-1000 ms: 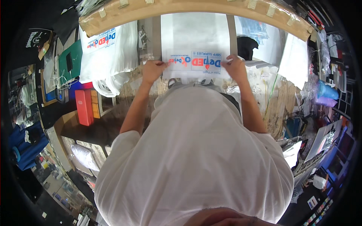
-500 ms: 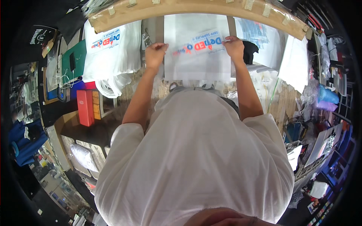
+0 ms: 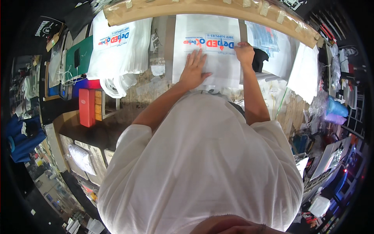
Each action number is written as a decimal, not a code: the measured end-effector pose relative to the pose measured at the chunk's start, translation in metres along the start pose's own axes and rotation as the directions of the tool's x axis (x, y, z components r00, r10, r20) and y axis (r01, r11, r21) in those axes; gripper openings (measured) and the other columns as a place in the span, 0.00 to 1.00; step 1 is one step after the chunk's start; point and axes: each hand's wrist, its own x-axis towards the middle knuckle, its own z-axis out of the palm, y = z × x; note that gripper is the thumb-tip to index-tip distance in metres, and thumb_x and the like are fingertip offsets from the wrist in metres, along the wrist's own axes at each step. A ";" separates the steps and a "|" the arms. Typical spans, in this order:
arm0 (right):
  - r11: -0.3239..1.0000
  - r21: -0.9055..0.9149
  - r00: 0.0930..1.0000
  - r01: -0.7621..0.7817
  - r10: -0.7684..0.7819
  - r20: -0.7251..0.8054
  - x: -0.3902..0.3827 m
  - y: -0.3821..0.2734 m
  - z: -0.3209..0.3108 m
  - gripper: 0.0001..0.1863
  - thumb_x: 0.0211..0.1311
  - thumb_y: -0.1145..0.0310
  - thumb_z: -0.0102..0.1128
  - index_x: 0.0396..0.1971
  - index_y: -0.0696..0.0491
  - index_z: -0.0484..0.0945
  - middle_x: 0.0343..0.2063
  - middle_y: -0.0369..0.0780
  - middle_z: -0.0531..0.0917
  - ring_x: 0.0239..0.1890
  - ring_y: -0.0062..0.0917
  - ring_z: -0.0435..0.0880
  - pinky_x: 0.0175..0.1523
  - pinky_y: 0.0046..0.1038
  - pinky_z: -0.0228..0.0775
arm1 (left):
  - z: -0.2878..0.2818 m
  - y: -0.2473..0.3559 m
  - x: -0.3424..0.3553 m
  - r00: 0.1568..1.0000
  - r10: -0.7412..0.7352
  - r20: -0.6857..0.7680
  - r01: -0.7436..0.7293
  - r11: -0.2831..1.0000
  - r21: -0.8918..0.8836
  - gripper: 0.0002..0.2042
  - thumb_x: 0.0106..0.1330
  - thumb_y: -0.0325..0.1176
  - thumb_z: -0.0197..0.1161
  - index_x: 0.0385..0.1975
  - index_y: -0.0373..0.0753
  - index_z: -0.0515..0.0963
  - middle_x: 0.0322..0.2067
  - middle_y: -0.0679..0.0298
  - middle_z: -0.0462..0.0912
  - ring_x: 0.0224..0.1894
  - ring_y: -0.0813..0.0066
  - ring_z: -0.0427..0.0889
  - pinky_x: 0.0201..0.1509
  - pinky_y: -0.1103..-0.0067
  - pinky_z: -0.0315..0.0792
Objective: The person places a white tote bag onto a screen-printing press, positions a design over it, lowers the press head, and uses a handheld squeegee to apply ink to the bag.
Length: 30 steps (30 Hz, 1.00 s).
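Taped cardboard bar [image 3: 212, 9] cropped along top edge; it hid the far end of the printed white sheet [image 3: 206, 28]. Left hand [image 3: 193, 71] covered part of that sheet. Right hand [image 3: 245, 54]: curled fingertips indistinct, grip unclear. Black cloth [image 3: 260, 60] partly behind right wrist. Sheet's smallest lettering too fine to read.

Counted: one left hand [image 3: 193, 72] and one right hand [image 3: 245, 52], two in all. Touched by both, one printed white sheet [image 3: 206, 29]. Beyond both, one brown taped bar [image 3: 210, 9]. Left of the left hand, one printed white stack [image 3: 130, 58], layers too merged to count; farther left, one green board [image 3: 86, 52], one flat black device [image 3: 76, 59] and, lower, one red box [image 3: 87, 108]. Just right of the right hand, one black cloth [image 3: 260, 59]; far right, one blue plastic bundle [image 3: 337, 106] and one purple plastic bundle [image 3: 336, 118].
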 end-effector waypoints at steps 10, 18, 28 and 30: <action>0.993 0.114 0.995 -0.020 0.031 -0.095 -0.013 -0.003 0.002 0.14 0.44 0.69 0.68 0.35 0.54 0.84 0.28 0.49 0.87 0.36 0.43 0.88 0.46 0.35 0.79 | 0.014 -0.011 0.016 0.995 -0.063 0.077 0.055 0.993 0.109 0.43 0.68 0.62 0.54 0.74 0.36 0.52 0.75 0.47 0.45 0.78 0.46 0.41 0.78 0.51 0.36; 0.995 0.101 0.994 -0.008 0.019 -0.110 -0.015 -0.006 0.002 0.13 0.45 0.70 0.67 0.35 0.54 0.84 0.28 0.50 0.87 0.37 0.44 0.88 0.46 0.36 0.78 | 0.021 -0.012 0.018 0.994 -0.073 0.077 0.062 0.989 0.132 0.43 0.69 0.64 0.51 0.75 0.39 0.50 0.76 0.48 0.43 0.78 0.48 0.38 0.78 0.51 0.34; 0.998 0.039 0.993 0.058 -0.053 -0.106 -0.015 -0.009 -0.007 0.11 0.48 0.70 0.66 0.34 0.55 0.83 0.31 0.49 0.87 0.38 0.46 0.87 0.48 0.38 0.78 | 0.029 -0.014 0.014 0.996 -0.064 0.057 0.053 0.982 0.184 0.42 0.70 0.63 0.49 0.75 0.41 0.51 0.76 0.48 0.43 0.78 0.47 0.39 0.77 0.49 0.34; 0.985 0.151 0.991 0.079 -0.061 -0.118 -0.025 -0.007 -0.013 0.11 0.50 0.72 0.66 0.36 0.55 0.83 0.33 0.48 0.87 0.41 0.45 0.86 0.51 0.38 0.77 | 0.030 -0.014 0.013 0.998 -0.049 0.037 0.041 0.982 0.185 0.41 0.70 0.63 0.49 0.75 0.41 0.51 0.76 0.48 0.43 0.78 0.47 0.40 0.77 0.49 0.35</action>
